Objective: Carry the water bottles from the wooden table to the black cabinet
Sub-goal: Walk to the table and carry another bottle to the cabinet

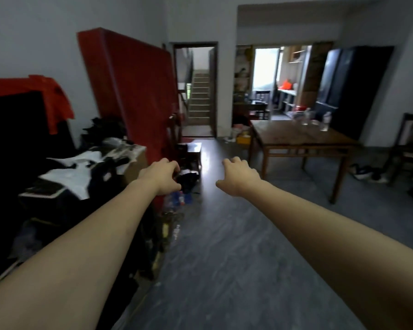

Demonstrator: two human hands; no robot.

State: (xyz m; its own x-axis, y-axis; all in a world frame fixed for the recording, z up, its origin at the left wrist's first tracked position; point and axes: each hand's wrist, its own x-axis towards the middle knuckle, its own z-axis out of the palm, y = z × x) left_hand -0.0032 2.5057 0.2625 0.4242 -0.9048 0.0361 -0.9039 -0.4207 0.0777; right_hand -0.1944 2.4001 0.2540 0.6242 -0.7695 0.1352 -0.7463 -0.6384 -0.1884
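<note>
Several clear water bottles (315, 119) stand at the far right corner of the wooden table (286, 136), across the room. A tall black cabinet (353, 86) stands against the wall just behind that table. My left hand (163, 176) and my right hand (239, 176) are stretched out in front of me over the floor, well short of the table. Both hands hold nothing, with fingers loosely curled and apart.
A cluttered surface with dark clothes (81, 177) and a red mattress (134, 91) line the left side. A small dark stool (191, 151) and loose items sit on the floor ahead. A dark chair (410, 144) stands at the right. Grey floor (236, 246) runs toward a doorway (198, 91).
</note>
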